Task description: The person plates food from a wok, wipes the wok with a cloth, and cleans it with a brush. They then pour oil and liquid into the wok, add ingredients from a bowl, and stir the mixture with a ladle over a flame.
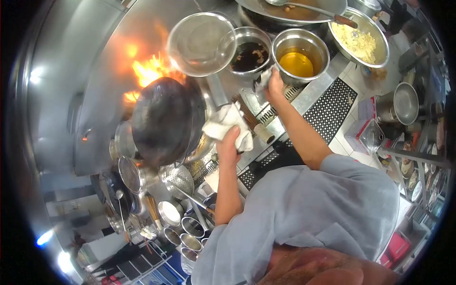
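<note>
My left hand (229,142) is closed on a folded white cloth (230,126) beside the right rim of a dark wok (164,121). The wok is tilted up on its side, with flames (154,71) behind its top edge; whether the cloth grips its rim cannot be made out. My right hand (274,88) is closed on a greyish-white cloth (264,78) at the near left side of a steel pot (323,54) of yellow oil (297,64). A round strainer (202,43) lies to the left, its handle pointing toward the white cloth. Beside it stands a pot of dark liquid (249,56).
A large wok (304,16) with a ladle (327,16) stands at the back, near a bowl of yellow food (356,40). A perforated skimmer (178,180) and several steel containers (191,241) are at the lower left. A perforated black mat (327,111) lies at right.
</note>
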A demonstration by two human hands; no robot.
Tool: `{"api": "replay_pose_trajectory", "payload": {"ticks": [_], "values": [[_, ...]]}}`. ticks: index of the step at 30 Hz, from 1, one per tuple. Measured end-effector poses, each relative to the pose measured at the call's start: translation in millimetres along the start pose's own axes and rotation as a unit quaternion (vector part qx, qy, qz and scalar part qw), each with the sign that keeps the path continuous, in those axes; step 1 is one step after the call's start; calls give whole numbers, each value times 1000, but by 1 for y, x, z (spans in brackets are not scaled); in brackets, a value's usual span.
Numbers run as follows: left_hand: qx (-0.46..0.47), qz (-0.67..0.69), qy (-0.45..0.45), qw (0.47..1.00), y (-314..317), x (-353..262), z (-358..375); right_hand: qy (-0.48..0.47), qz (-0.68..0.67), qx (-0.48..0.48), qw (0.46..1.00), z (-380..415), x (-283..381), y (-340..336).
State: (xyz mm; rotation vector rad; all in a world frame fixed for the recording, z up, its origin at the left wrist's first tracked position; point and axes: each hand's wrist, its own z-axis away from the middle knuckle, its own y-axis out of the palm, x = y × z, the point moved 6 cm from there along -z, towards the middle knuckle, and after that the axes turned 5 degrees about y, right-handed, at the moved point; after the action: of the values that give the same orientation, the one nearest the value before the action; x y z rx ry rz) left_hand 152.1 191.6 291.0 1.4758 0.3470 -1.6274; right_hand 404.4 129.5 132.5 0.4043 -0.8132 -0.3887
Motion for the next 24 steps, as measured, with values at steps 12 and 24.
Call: {"api": "replay_pose_trajectory", "payload": {"ticks": [12, 24], "values": [[-45, -279, 25, 959, -103, -28, 84, -34, 381, -47, 923, -49, 33, 37], [-37, -349, 49, 935, -105, -35, 117, -232, 578, 113, 774, -94, 39, 46]]}}
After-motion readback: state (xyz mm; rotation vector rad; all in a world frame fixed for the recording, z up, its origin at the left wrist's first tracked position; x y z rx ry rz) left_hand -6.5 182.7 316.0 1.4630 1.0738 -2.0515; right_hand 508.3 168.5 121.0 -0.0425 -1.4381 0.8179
